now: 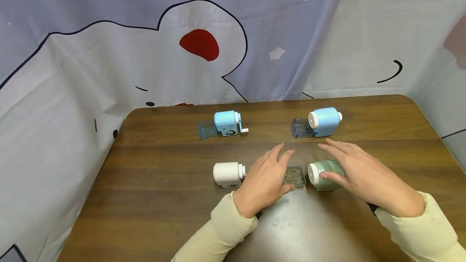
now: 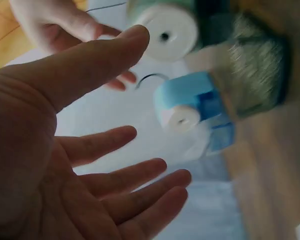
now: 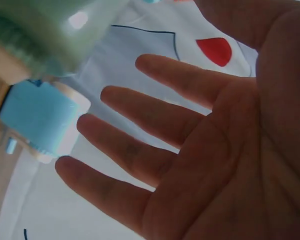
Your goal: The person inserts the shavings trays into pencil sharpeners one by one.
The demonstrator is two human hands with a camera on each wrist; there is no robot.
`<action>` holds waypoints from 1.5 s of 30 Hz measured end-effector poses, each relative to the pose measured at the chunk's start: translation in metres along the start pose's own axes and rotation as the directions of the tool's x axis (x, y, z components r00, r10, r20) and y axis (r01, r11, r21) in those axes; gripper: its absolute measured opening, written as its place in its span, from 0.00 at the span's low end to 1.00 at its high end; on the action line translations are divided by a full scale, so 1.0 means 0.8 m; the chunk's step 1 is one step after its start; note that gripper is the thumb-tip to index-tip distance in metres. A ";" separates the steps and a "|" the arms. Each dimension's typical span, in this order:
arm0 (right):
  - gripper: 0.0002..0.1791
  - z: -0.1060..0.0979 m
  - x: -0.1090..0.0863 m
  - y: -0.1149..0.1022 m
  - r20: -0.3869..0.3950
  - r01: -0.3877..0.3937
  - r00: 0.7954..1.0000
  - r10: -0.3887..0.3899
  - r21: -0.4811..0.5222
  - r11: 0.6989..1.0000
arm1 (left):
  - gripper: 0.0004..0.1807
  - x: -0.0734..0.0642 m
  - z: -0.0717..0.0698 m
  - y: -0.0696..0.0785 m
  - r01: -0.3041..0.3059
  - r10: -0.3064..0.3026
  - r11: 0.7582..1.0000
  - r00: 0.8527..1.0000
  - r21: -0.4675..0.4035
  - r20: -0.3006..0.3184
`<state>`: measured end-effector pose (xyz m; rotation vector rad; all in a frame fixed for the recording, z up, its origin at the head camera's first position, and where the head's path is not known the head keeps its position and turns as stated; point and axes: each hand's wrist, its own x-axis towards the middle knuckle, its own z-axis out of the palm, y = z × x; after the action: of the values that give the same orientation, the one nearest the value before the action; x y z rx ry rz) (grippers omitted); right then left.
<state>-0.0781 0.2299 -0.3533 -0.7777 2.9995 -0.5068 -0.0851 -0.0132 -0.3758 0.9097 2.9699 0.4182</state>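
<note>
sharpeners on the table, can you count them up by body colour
Blue sharpeners: 2
White sharpener: 1
Green sharpener: 1
Total: 4

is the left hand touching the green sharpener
Apart. The head view shows a plain gap between the left hand and the green sharpener, with part of the dark tray visible in it.
</note>
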 end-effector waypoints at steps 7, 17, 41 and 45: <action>0.39 0.009 -0.005 0.013 0.029 0.023 0.999 -0.022 -0.005 1.000 | 0.54 0.009 0.043 0.005 0.104 -0.109 0.994 0.989 0.045 0.102; 0.41 0.018 -0.007 0.017 0.048 0.016 0.999 -0.017 0.026 1.000 | 0.45 0.009 0.069 0.005 0.098 -0.103 0.990 0.994 0.103 0.035; 0.37 0.020 -0.013 0.029 -0.011 0.056 0.998 -0.055 0.076 0.996 | 0.39 0.014 0.060 0.006 0.073 -0.073 0.997 0.997 -0.003 -0.016; 0.38 0.022 -0.016 0.033 -0.028 0.061 0.998 -0.059 0.083 0.995 | 0.37 0.014 0.061 0.009 0.059 -0.060 0.998 0.998 -0.010 -0.019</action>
<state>-0.0778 0.2525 -0.3789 -0.8637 2.9631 -0.6448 -0.0868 0.0108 -0.4206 0.8187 3.0015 0.4413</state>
